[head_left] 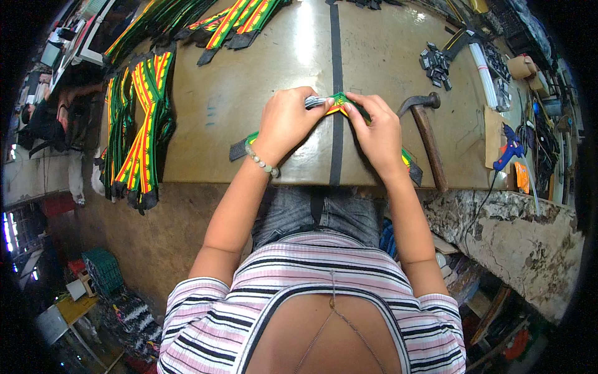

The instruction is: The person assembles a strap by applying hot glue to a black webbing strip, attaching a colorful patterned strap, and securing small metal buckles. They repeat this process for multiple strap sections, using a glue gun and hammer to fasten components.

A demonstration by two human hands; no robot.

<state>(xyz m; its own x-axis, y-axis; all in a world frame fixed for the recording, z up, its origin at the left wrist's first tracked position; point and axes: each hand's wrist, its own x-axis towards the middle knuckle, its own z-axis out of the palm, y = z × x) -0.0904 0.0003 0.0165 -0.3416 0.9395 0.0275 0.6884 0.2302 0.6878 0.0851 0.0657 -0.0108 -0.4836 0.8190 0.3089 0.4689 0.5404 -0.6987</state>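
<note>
A patterned strap (pixel 339 103) in green, yellow and red bends between my hands over the table's black centre stripe. My left hand (pixel 283 121), with a beaded bracelet at its wrist, pinches the strap. A small silvery thing (pixel 316 101) also sits in that hand's fingers; its kind is hard to make out. My right hand (pixel 377 128) grips the same strap with thumb and fingers, close to the left fingertips. The strap's dark ends show beside each wrist; its middle lengths are partly hidden by my hands. Right of my right hand lies a hammer (pixel 430 143) with a wooden handle.
Bundles of similar straps (pixel 144 124) hang over the table's left edge, and more straps (pixel 240 25) lie at the back. Small black pieces (pixel 435 65) are heaped at the back right. A blue glue gun (pixel 510 148) and white sticks (pixel 484 75) lie farther right.
</note>
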